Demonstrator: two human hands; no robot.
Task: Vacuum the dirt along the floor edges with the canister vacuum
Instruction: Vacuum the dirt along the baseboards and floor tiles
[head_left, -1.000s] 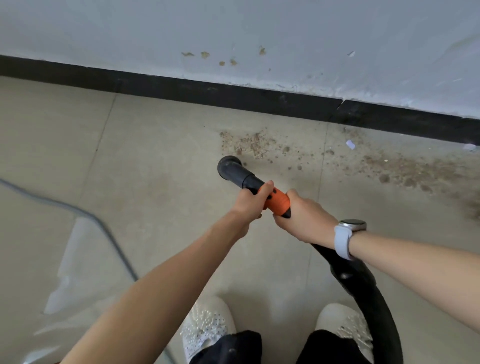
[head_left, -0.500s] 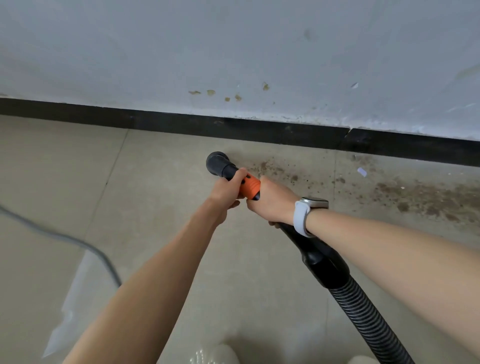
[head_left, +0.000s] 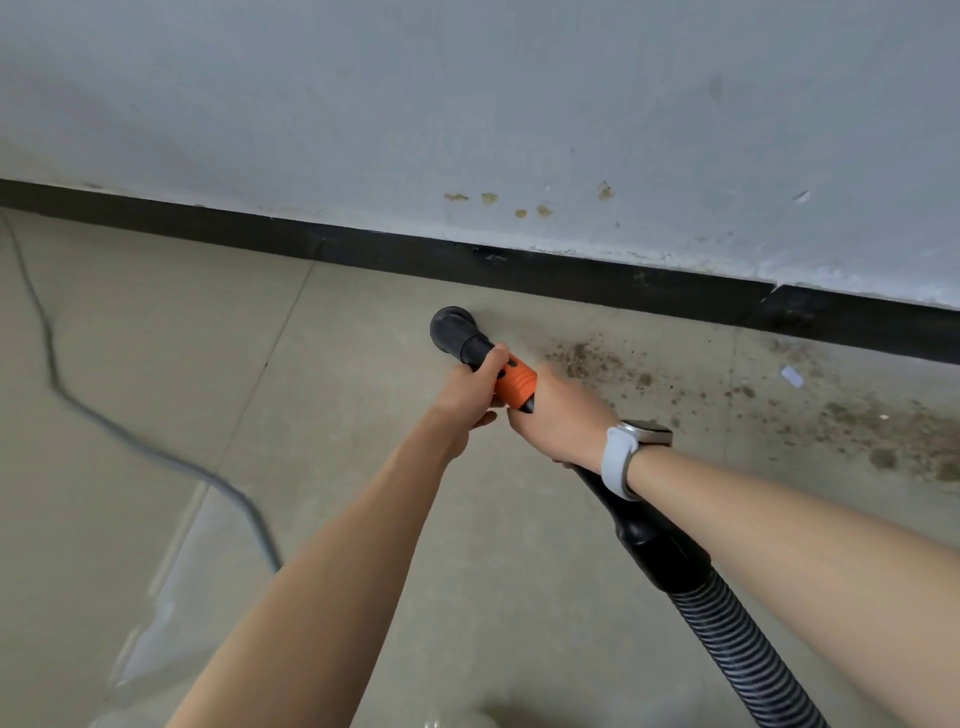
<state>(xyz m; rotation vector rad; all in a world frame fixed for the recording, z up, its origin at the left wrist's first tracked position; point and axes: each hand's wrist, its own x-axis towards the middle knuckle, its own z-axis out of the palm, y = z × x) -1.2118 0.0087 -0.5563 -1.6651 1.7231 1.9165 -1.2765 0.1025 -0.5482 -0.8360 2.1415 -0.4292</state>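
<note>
I hold the vacuum's black wand, whose round nozzle end (head_left: 453, 331) points at the floor near the black baseboard (head_left: 571, 275). My left hand (head_left: 470, 392) grips the wand just behind the nozzle, beside its orange collar (head_left: 515, 387). My right hand (head_left: 563, 423), with a white watch at the wrist, grips the handle behind the collar. The ribbed black hose (head_left: 727, 639) runs back to the lower right. Brown dirt (head_left: 587, 361) lies on the beige tiles just right of the nozzle, and more dirt (head_left: 872, 431) spreads further right along the wall edge. The canister is out of view.
A grey power cord (head_left: 104, 421) snakes over the floor at the left. A small white scrap (head_left: 791, 375) lies among the dirt at the right. The pale wall (head_left: 467, 104) above the baseboard has small brown stains. A shiny wet-looking streak (head_left: 171, 587) marks the lower-left tiles.
Both hands have carried the nozzle forward and left, from in front of the dirt patch to its left end near the baseboard. My view has tilted up; my shoes have left the frame.
</note>
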